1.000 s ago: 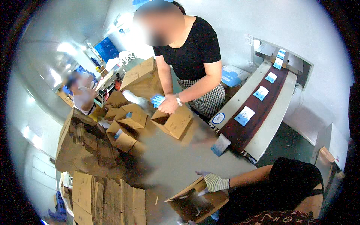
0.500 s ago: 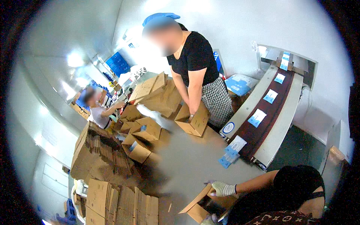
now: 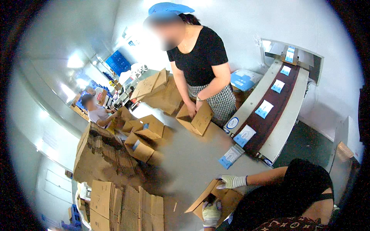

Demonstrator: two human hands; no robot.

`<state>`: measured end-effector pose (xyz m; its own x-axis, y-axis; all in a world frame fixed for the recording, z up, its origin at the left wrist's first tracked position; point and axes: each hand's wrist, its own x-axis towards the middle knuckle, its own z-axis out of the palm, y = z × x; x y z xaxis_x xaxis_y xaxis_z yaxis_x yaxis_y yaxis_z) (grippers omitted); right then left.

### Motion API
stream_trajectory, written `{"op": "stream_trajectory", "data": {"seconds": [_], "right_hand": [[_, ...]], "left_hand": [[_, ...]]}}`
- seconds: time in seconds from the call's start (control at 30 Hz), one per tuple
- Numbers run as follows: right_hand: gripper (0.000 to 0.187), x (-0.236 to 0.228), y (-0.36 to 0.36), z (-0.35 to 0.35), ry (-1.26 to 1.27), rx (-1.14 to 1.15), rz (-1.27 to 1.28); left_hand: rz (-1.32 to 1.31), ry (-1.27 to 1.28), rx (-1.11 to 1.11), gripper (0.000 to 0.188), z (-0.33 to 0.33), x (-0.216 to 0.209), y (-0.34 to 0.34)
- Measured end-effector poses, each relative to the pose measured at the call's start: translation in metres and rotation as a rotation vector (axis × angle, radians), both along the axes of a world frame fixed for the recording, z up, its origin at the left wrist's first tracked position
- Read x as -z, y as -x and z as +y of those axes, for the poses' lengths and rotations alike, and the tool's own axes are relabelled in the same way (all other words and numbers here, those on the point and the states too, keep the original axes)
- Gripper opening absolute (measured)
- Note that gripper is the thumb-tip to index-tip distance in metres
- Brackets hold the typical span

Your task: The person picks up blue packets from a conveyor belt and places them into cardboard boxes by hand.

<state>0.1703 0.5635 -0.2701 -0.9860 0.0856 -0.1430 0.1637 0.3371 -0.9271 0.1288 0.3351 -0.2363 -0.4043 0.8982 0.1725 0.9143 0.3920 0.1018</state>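
An open cardboard box (image 3: 227, 199) is tilted at the lower right of the worktable, between my gloved hands. My right hand (image 3: 232, 182), in a striped knit glove, grips the box's upper rim with its fingertips over the edge. In a matching glove, my left hand (image 3: 211, 214) lies over the opposite side, its fingers bent into the dark opening; the fingertips are partly hidden. Just beyond the box, a few blue-and-white packets (image 3: 230, 157) overlap at the end of the conveyor (image 3: 257, 125).
More packets (image 3: 264, 109) lie along the belt. Across the table, a co-worker in a blue cap has both hands in another open box (image 3: 195, 119). Open boxes (image 3: 139, 148) stand left of centre. Stacks of flat cardboard (image 3: 127, 208) fill the near left. Another person sits farther back.
My left hand has come up from the box's lower edge to its opening. My right hand keeps its grip on the rim. Packets have moved nearer along the belt.
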Motion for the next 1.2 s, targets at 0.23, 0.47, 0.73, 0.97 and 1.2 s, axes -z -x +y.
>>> {"op": "stream_trajectory", "data": {"seconds": [0.23,0.47,0.73,0.97,1.2], "right_hand": [[0.077,-0.084,-0.019,0.035,-0.267,0.266,-0.055],[0.062,-0.184,0.014,-0.002,-0.336,-0.164,0.141],[0.050,-0.054,0.006,-0.058,-0.730,-0.651,0.501],[0.025,-0.023,0.016,-0.047,-0.613,-0.877,0.809],[0.051,-0.040,0.038,-0.020,-0.669,-0.735,0.618]], "left_hand": [[-0.296,-0.017,-0.585,0.012,-0.040,-0.018,0.002],[-0.374,-0.039,-0.601,0.018,-0.024,-0.029,-0.023],[-0.430,-0.036,-0.753,0.033,-0.049,-0.045,-0.067],[0.373,-0.038,-0.679,0.046,-0.080,-0.092,-0.037],[0.048,0.418,-0.167,0.012,-0.080,0.000,-0.018]]}}
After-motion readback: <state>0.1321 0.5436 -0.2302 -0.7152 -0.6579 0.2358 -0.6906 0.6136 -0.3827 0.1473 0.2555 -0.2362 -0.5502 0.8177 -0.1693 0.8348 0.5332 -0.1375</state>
